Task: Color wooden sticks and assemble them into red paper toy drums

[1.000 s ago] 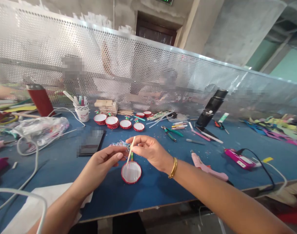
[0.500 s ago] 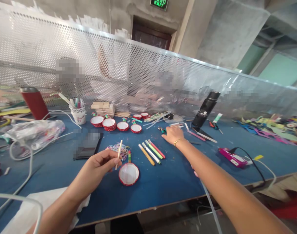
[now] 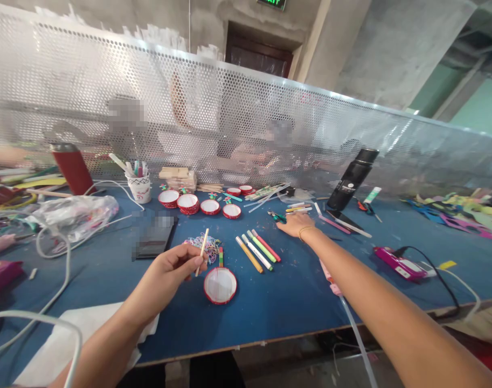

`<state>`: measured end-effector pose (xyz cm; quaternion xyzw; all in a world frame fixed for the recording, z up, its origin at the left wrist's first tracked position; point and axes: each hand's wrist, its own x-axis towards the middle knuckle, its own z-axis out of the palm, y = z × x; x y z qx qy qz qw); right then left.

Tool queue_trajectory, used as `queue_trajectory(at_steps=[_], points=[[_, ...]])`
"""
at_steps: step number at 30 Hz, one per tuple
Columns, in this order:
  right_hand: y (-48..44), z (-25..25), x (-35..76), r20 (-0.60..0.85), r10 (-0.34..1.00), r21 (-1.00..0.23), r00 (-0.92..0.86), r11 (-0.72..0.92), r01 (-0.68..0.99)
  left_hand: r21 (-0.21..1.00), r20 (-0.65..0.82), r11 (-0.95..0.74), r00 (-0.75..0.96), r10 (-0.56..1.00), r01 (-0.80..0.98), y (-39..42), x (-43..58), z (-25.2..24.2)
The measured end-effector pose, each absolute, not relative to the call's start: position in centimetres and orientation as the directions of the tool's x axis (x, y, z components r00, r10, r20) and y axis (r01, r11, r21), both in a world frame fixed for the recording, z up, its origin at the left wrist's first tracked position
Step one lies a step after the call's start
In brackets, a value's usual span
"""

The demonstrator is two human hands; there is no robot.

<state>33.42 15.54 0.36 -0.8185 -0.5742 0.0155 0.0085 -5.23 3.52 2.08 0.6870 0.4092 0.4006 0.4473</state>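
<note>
Pinched between the thumb and fingers of my left hand (image 3: 179, 267) is a thin pale wooden stick (image 3: 204, 249), tilted nearly upright. Just right of it lies a small round drum-like piece (image 3: 220, 286) with a white face, red rim and a red-and-green striped stick at its top. Behind it is a tangle of coloured rubber bands (image 3: 199, 241), partly hidden by my left hand. My right hand (image 3: 297, 224) is stretched far out over the table, its fingers closed at small green-handled pliers (image 3: 277, 217). Several markers (image 3: 258, 251) lie between my hands.
Several red-rimmed round pieces (image 3: 210, 207) stand farther back beside a paper cup (image 3: 139, 188) of pens. A black bottle (image 3: 353, 180) rises beyond my right hand, and a pink glue gun (image 3: 332, 283) lies under my right forearm. White cables (image 3: 63, 269) loop at left.
The view has shifted, so everything appears farther right and slightly higher. My left hand still pinches the stick, and my right hand stays at the pliers.
</note>
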Motion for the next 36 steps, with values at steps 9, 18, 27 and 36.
queue_trajectory(at_steps=[9,18,27,36], points=[[12.8,5.7,32.0,-0.089,0.983,-0.592,0.158,-0.179,0.786,0.965,0.144,-0.206,0.323,0.935,0.166,3.5,-5.2,1.8],[-2.4,6.1,22.5,-0.068,0.982,-0.942,-0.177,-0.121,-0.312,0.932,0.203,-0.248,0.186,0.961,0.266,3.3,-5.3,1.9],[-7.8,2.4,15.9,0.118,0.987,-0.968,-0.111,0.139,0.207,0.908,0.324,-0.35,0.146,0.935,0.23,2.6,-5.1,2.8],[-7.3,2.2,15.3,0.174,0.975,-0.898,-0.135,0.214,0.385,0.866,0.393,-0.43,0.184,0.901,0.255,2.3,-4.5,2.9]])
